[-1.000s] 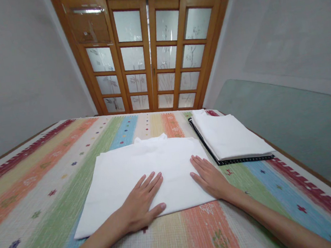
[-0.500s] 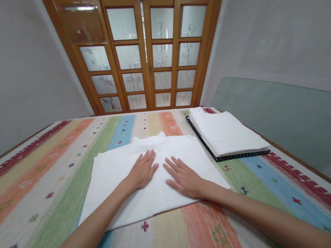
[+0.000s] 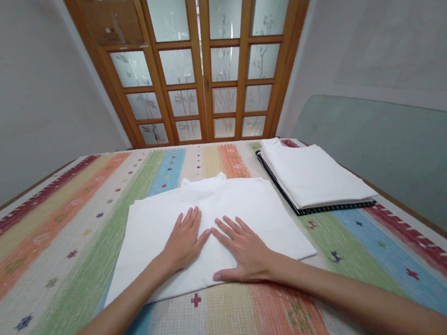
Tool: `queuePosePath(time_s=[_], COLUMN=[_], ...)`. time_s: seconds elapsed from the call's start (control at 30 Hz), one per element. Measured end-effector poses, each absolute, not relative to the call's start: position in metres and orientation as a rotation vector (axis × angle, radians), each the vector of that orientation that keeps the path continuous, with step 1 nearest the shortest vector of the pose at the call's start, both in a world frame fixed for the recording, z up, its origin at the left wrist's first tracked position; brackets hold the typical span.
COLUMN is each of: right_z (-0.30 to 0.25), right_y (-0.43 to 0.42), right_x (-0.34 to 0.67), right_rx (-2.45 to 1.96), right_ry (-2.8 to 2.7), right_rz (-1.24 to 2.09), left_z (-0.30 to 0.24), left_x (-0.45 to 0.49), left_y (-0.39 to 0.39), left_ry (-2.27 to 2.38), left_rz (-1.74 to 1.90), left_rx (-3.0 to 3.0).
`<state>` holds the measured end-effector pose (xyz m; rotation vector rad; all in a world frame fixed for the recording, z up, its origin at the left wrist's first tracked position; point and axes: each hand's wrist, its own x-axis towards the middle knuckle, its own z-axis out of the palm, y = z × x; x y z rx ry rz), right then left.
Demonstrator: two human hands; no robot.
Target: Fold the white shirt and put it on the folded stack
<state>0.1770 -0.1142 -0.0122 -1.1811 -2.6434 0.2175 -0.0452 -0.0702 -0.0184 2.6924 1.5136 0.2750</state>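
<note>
A white shirt lies spread and folded into a wide shape, its collar at the far edge. My left hand rests flat on the middle of the cloth, fingers stretched forward and thumb out to the side. Beside it, my right hand lies palm down with fingers spread, its thumb near the shirt's near edge. The left thumb tip and the right index fingertip almost meet. Neither hand grips anything.
A stack of folded white clothing with a black dotted piece beneath lies to the right. Everything lies on a striped, patterned cloth. A pale green panel borders the right side; wooden glazed doors stand beyond.
Both hands have slid nearer to me on the shirt; the right thumb has spread wider and reaches the near edge. The view has shifted slightly.
</note>
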Motion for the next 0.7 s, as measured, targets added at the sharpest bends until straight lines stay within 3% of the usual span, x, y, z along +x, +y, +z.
queuePosePath(time_s=[0.3, 0.7], right_z=[-0.014, -0.012], right_y=[-0.116, -0.118], right_x=[0.189, 0.263], right_rx=[-1.074, -1.149], right_ry=[-2.622, -2.697], right_rz=[0.183, 0.169], left_z=[-0.014, -0.014], left_x=[-0.052, -0.122], left_y=[-0.122, -0.127], left_ry=[1.219, 1.331], left_rz=[0.216, 0.205], left_rx=[2.819, 2.838])
